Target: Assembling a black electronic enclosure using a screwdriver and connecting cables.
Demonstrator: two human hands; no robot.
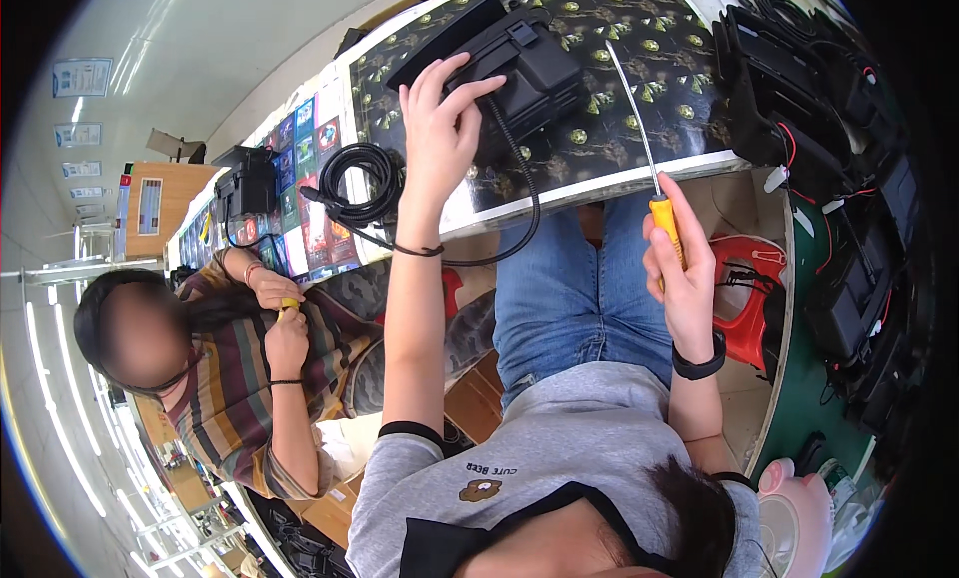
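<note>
Unit: a boxy black plastic case with a latch (pixel 544 63) lies on a glossy black table covering with round green-gold motifs (pixel 684 73), near the far side of the wearer's lap. A ribbed black cable (pixel 534 198) runs from it, hangs past the table edge and passes the left forearm toward a coiled black cable (pixel 360 183) on the table.

Left hand (pixel 440 128): fingers spread, thumb apart, fingertips resting on the case's near-left part; nothing pinched.

Right hand (pixel 684 268): fingers curled round the yellow handle of a long steel-shafted screwdriver (pixel 665 223), index finger laid along it. The shaft points away from the wearer, its tip to the right of the case and apart from it.

Progress (judged): unit in place, cable joined to it, tool in hand. The driver is not engaged at any screw, so the tool work looks paused or not begun. No screw heads can be made out; fasteners done or left cannot be counted. A flat panel at the case's left seems to stand out from the body; whether the case is fully closed, cannot tell.

Right: more black plastic housings with red wires (pixel 764 73), wiring exposed; judged less complete. Left: a seated co-worker in a striped shirt (pixel 235 398) holds a small yellow object (pixel 290 303).
</note>
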